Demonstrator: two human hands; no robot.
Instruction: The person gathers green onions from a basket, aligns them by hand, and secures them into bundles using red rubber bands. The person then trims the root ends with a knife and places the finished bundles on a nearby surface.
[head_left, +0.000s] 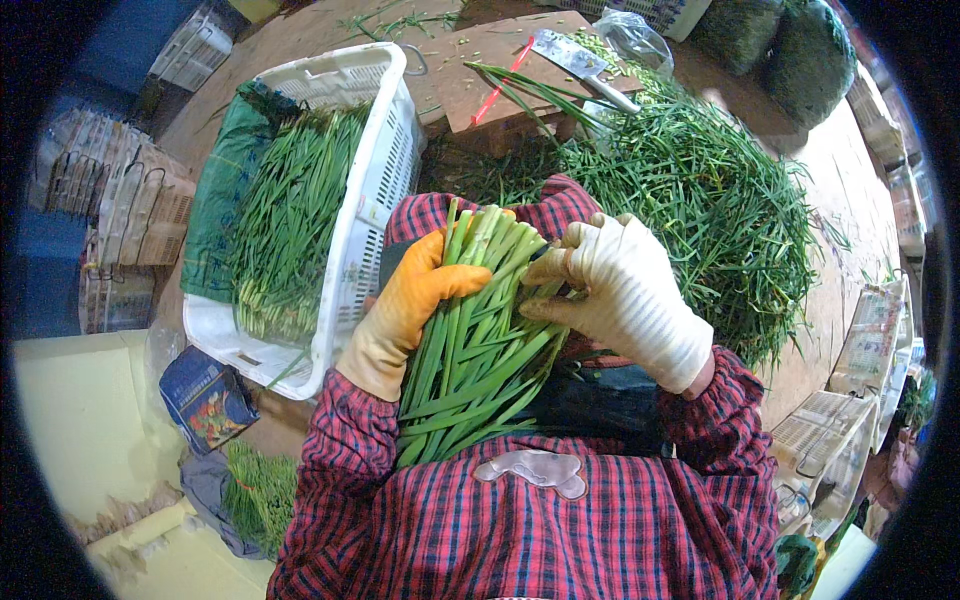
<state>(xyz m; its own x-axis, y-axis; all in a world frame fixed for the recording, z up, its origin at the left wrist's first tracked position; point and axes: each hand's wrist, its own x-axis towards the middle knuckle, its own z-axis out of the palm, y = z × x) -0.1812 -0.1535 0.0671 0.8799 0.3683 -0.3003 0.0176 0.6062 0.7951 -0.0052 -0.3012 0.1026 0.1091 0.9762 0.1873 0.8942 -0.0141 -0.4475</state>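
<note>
My left hand (412, 300), in an orange rubber glove, is closed around a bunch of green leafy stalks (480, 337), the thumb across its front. The pale cut ends point away from me and the leaves hang toward my lap. At the bunch's right side is my right hand (615, 292), in a whitish ribbed glove, thumb and fingers pinched at the stalks; what lies between the fingertips is partly hidden. A large heap of loose green leaves (705, 202) lies beyond it on the right.
Left stands a white plastic crate (375, 172) with a green cloth lining (217, 202) and packed leafy stalks (300, 210). Ahead, a board (495, 37) bears a cleaver (574, 60) and a red strip (502, 82). More crates (825, 427) stand right; a dark printed bag (206, 397) lies lower left.
</note>
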